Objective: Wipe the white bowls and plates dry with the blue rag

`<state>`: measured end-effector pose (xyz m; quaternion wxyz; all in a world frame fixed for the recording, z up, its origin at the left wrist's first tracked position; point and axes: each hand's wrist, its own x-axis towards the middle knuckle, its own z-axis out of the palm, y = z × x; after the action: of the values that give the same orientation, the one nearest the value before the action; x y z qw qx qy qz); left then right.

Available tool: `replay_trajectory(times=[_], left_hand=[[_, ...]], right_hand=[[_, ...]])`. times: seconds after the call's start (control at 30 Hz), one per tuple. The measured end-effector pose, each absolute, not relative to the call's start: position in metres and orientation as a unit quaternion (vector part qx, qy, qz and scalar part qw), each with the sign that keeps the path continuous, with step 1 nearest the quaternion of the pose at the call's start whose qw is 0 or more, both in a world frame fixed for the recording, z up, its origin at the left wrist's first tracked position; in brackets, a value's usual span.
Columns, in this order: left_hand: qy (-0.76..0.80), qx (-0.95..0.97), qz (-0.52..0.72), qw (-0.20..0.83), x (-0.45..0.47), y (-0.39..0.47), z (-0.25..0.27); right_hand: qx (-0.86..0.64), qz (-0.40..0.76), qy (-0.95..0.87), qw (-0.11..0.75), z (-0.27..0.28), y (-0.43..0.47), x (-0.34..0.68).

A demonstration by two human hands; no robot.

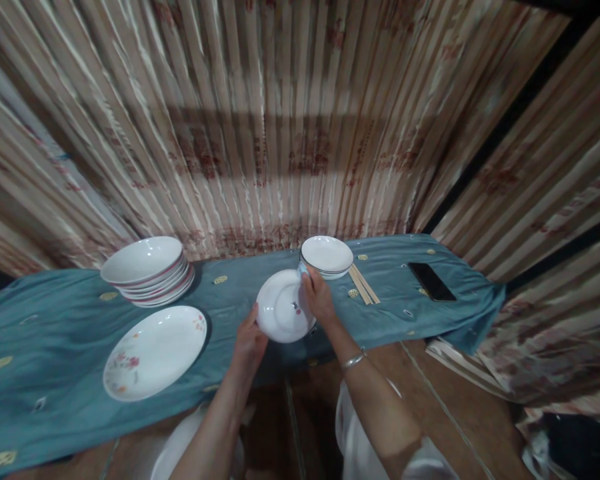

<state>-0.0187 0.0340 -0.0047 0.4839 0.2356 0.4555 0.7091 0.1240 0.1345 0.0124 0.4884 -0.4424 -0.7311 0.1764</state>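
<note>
A round white plate (280, 307) with a small dark and red mark is held up in front of the table's near edge. My left hand (251, 339) grips its left rim, thumb on the face that shows. At the upper right rim, my right hand (321, 293) is closed on a small light blue cloth (303, 268), pressed against the plate; most of the cloth is hidden by the fingers. Just behind the right hand stands a stack of white dishes with dark rims (327, 254). Pale chopsticks (364, 285) lie beside that stack.
The table has a teal patterned cloth (390, 327). To the left are a stack of white bowls and plates (147, 270) and a large oval floral plate (155, 353) near the front edge. A black phone (431, 281) lies at right. Behind hangs a pleated curtain (280, 133).
</note>
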Motion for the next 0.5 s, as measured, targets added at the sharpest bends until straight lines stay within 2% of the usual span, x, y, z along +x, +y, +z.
replay_trajectory(times=[0.17, 0.37, 0.5], left_hand=[[0.414, 0.147, 0.734, 0.518, -0.017, 0.032, 0.005], [0.396, 0.055, 0.738, 0.544, -0.019, 0.034, 0.003], [0.407, -0.003, 0.731, 0.548, -0.019, 0.036, 0.005]], right_hand=[[-0.516, 0.259, -0.681, 0.451, -0.007, 0.142, 0.136], [-0.531, 0.274, -0.665, 0.447, -0.024, 0.136, 0.142], [-0.560, 0.271, -0.669, 0.406, -0.031, 0.125, 0.140]])
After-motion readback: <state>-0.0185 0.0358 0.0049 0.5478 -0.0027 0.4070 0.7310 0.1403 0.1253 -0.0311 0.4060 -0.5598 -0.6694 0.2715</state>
